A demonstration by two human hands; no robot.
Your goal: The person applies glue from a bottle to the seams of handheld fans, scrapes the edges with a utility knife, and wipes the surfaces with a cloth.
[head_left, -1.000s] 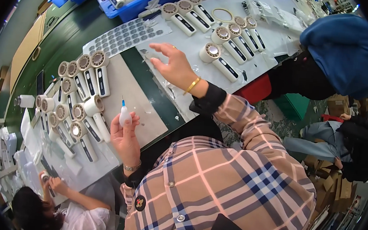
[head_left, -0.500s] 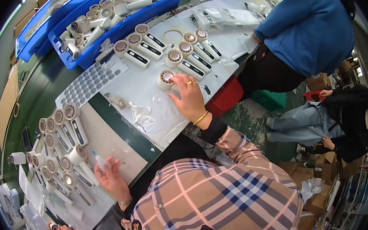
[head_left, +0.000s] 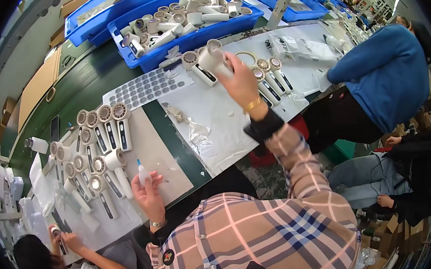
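The held handheld fan (head_left: 212, 61), motion-blurred, is raised over the far side of the table (head_left: 167, 130); the right hand (head_left: 241, 83) grips it, hiding much of its handle. It partly covers another fan (head_left: 203, 76). The left hand (head_left: 149, 198) grasps a squeeze bottle (head_left: 143, 176) right of the left fan group (head_left: 99, 164). Bare white sheet (head_left: 225, 143) reaches the near edge. Half a second ago, the held fan lay farther right, under the fingertips.

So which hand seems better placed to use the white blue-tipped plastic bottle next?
Likely the left hand: it holds that bottle, while the right hand grips a white round-headed handheld device.
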